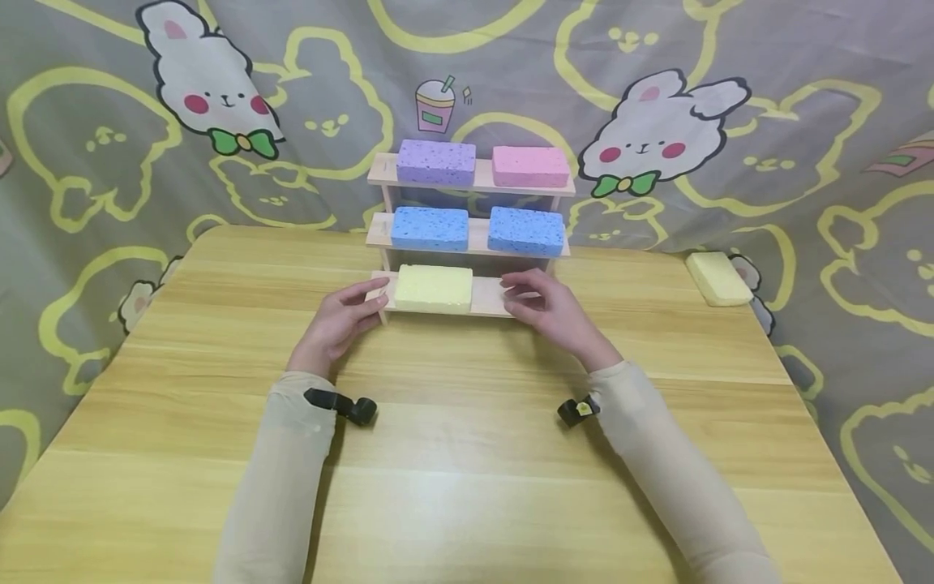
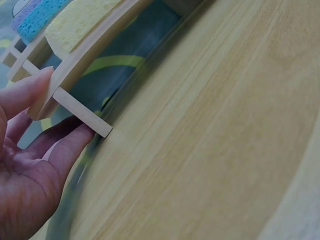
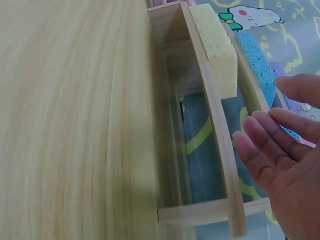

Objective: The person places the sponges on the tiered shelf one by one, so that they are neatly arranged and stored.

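A three-tier wooden rack [image 1: 489,298] stands at the back of the table. My left hand [image 1: 339,321] grips the left end of its lowest shelf. In the left wrist view, the thumb [image 2: 35,90] lies at the shelf's end and the fingers reach under it beside the leg [image 2: 82,112]. A yellow sponge [image 1: 434,289] lies on the left part of that shelf. By the bare right part, my right hand [image 1: 552,310] hovers with fingers slightly bent and apart, nothing between them. In the right wrist view, its fingertips [image 3: 242,141] overlap the gap behind the shelf board [image 3: 220,125].
Two blue sponges [image 1: 430,228] sit on the middle shelf. On the top shelf are a purple sponge [image 1: 436,162] and a pink sponge [image 1: 530,167]. Another yellow sponge [image 1: 718,279] lies at the table's [image 1: 452,454] far right corner. A patterned curtain [image 1: 496,73] hangs close behind the rack.
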A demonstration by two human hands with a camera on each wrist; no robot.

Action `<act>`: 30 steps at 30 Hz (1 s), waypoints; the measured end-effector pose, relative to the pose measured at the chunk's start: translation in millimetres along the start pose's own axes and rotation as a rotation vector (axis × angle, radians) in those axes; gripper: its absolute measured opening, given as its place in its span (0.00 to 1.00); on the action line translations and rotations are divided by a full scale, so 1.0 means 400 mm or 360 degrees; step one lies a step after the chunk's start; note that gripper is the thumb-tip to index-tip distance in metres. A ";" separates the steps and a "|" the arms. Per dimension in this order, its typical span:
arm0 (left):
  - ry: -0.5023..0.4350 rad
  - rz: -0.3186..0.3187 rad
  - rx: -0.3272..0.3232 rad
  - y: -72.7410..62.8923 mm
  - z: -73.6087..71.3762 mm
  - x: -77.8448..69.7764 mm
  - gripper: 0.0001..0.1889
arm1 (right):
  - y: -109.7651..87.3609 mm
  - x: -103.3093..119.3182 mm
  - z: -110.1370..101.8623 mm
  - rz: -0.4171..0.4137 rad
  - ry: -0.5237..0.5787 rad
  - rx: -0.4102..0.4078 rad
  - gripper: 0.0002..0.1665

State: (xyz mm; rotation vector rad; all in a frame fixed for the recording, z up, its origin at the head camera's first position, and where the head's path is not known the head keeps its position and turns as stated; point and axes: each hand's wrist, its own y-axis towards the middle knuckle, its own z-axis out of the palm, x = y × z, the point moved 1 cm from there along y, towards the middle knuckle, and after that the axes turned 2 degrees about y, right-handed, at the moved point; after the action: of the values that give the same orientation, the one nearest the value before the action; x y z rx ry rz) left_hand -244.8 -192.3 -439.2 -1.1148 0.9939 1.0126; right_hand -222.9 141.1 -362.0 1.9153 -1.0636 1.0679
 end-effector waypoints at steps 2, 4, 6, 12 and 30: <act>0.0003 -0.0008 0.0005 -0.001 -0.001 0.000 0.26 | -0.007 -0.012 -0.007 0.0007 0.0000 0.0006 0.22; -0.0003 -0.0014 0.0002 -0.001 -0.001 0.000 0.26 | -0.012 -0.030 -0.018 0.0012 -0.0015 0.0002 0.22; -0.0014 -0.0010 -0.0003 -0.001 0.001 -0.002 0.26 | -0.014 -0.054 -0.031 0.0007 -0.0034 -0.0015 0.22; -0.0041 0.0033 0.0007 0.003 0.005 -0.008 0.27 | -0.027 -0.099 -0.072 -0.0037 -0.0045 -0.0057 0.20; -0.0050 -0.0008 0.0002 0.004 0.002 0.000 0.25 | -0.144 -0.109 -0.179 0.0100 -0.0186 -0.0234 0.20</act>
State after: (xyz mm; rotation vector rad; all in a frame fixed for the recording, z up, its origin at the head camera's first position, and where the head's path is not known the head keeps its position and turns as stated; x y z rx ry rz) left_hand -246.3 -191.3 -439.3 -1.0965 0.9660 1.0222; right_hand -209.3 240.1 -380.3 1.8549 -1.2397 0.8943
